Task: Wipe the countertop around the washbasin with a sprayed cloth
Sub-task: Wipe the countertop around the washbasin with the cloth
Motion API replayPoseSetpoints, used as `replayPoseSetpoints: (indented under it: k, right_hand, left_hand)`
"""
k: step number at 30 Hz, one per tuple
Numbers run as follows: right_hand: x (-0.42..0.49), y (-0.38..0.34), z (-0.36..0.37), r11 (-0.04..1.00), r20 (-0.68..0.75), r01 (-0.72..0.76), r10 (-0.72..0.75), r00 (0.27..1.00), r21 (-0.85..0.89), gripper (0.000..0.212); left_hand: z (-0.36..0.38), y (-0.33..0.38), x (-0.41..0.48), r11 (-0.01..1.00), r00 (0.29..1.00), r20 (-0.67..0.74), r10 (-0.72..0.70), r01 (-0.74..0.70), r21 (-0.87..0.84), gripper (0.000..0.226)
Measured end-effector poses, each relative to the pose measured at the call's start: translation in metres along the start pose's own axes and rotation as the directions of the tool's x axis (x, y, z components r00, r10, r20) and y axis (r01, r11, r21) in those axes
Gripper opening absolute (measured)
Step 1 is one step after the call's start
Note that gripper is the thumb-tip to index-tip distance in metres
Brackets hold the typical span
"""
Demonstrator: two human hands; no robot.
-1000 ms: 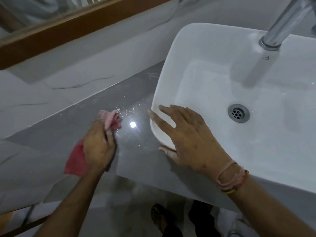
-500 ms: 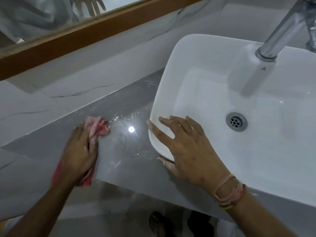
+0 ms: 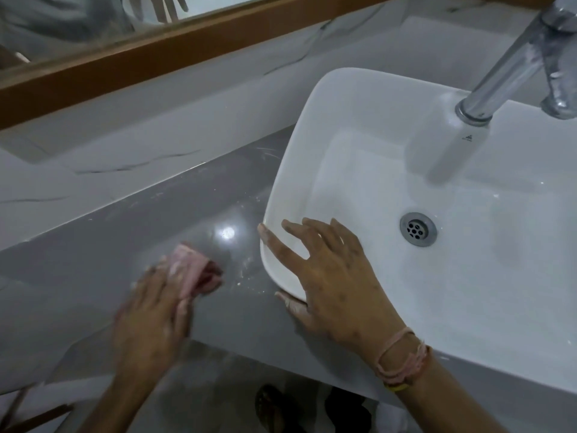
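A pink-red cloth (image 3: 196,271) lies bunched on the grey countertop (image 3: 175,220), left of the white washbasin (image 3: 293,170). My left hand (image 3: 150,320) presses down on the cloth and is blurred by motion; most of the cloth is hidden under the palm. My right hand (image 3: 327,279) rests with fingers spread on the basin's front-left corner, thumb on the counter, holding nothing. White specks dot the counter between the cloth and the basin.
A chrome tap (image 3: 505,73) reaches over the basin above the drain (image 3: 418,229). A wood-framed mirror (image 3: 162,48) and marble backsplash run along the back. The counter's front edge drops to the floor, where a sandalled foot (image 3: 271,407) shows.
My left hand has swept the cloth left and then back right toward the basin, nearer the front edge. The right hand stays on the basin corner. The view has shifted slightly.
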State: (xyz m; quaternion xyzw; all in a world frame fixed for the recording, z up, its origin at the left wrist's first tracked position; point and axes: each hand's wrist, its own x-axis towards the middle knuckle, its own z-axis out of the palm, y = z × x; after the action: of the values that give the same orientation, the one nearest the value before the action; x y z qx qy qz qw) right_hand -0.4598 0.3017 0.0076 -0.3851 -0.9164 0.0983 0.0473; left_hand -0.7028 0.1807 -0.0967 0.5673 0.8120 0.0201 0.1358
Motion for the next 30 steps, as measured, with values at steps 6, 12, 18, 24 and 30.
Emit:
replayPoseSetpoints:
  k: [6,12,18,24,30]
  right_hand:
    - [0.001,0.003,0.004,1.000,-0.040,0.015,-0.015,0.999,0.007,0.092]
    - [0.000,0.001,0.001,0.999,-0.015,0.008,-0.009,1.000,-0.048,0.086]
    - [0.000,0.001,0.000,0.998,-0.007,0.005,-0.006,1.000,-0.065,0.084]
    - [0.000,0.000,-0.001,0.999,0.002,0.004,-0.004,1.000,-0.052,0.087]
    - [0.000,0.001,0.000,1.000,0.029,0.007,-0.007,1.000,-0.024,0.087]
  left_hand:
    - [-0.015,-0.007,0.067,0.978,0.962,-0.219,-0.166,0.132,-0.160,0.054]
    - [0.003,0.065,0.080,0.972,0.963,-0.206,-0.176,0.137,-0.192,0.054]
    - [0.023,0.056,-0.005,0.988,0.994,-0.085,-0.069,0.057,-0.145,0.056]
    - [-0.007,-0.002,0.070,0.976,0.962,-0.231,-0.146,0.103,-0.190,0.054]
    - [-0.017,0.025,0.141,0.913,0.876,-0.327,-0.355,0.248,-0.325,0.057]
